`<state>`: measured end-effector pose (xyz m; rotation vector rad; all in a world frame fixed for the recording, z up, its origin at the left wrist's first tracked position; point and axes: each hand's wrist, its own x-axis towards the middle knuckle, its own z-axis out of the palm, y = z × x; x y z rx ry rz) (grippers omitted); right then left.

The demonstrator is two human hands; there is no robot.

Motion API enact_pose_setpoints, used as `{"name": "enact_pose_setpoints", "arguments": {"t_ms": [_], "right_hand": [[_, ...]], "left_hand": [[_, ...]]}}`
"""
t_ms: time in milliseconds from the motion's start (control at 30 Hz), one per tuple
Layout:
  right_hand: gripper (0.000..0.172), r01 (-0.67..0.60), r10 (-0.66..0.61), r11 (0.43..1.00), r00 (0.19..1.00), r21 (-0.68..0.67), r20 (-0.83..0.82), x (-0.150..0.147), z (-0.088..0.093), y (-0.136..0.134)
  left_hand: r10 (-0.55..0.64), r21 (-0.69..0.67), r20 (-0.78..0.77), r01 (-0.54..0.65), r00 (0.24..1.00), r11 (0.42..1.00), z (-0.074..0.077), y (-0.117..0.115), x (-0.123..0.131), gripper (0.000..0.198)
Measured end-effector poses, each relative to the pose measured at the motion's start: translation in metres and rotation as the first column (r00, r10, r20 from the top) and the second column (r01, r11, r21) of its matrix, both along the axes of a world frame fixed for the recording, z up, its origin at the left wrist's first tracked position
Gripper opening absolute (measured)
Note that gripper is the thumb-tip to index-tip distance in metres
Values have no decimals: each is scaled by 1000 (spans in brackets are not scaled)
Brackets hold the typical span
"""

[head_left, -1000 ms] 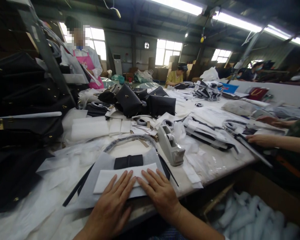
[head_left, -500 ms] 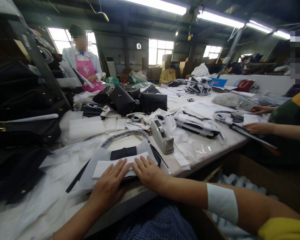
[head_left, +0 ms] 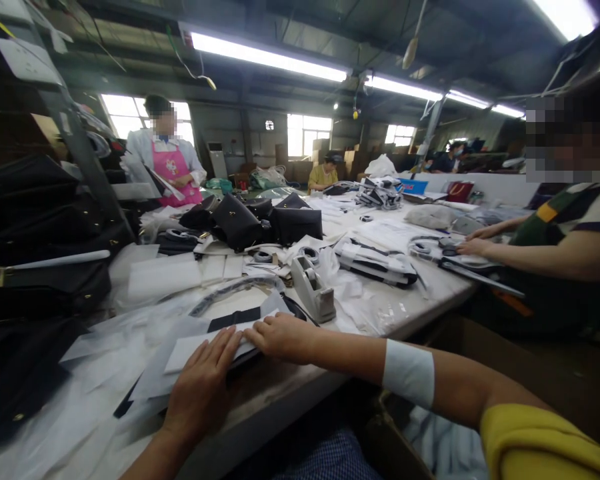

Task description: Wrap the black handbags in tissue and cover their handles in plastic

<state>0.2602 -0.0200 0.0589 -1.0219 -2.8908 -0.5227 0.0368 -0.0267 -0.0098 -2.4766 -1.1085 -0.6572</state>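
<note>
My left hand [head_left: 200,383] lies flat with fingers stretched out on a white folded sheet [head_left: 193,349]. That sheet covers a black leather piece [head_left: 233,318] resting on grey wrapping paper [head_left: 155,373] near the table's front edge. My right hand [head_left: 280,337] presses palm down on the right end of the same white sheet, fingers out, fingertips close to the left hand's. A white band [head_left: 409,373] wraps my right forearm. A plastic-wrapped curved strap [head_left: 235,290] arcs just behind the black piece.
A grey tape dispenser [head_left: 313,290] stands right of my hands. Black handbags [head_left: 260,223] sit mid-table, more [head_left: 35,267] stacked at left, with white foam sheets [head_left: 165,275]. A co-worker's hands [head_left: 473,245] work at right. A person in a pink apron [head_left: 173,173] stands far left.
The view has tilted up and swung right, so the hands sit lower-left in frame. Both hands stay flat on the white sheet; my right arm now reaches across from the right.
</note>
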Motion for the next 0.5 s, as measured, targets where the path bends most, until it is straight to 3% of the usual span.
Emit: {"name": "enact_pose_setpoints", "arguments": {"t_ms": [200,333,400,500], "right_hand": [[30,-24,24,1000,999,-4,-42,10,-2,-6],[37,17,18,985,979,171,-202,10,-26,-13],[31,72,2,963,963,262,-270,6,-40,-12],[20,77,16,953,953,292,-303,-1,-50,-2]], "left_hand": [[-31,146,-40,37,999,989,-12,7,-2,67],[-43,168,-46,50,998,985,-15,11,-6,72],[-45,156,-30,50,999,986,-16,12,-7,71],[-28,121,-27,31,999,992,-20,13,-7,68]]}}
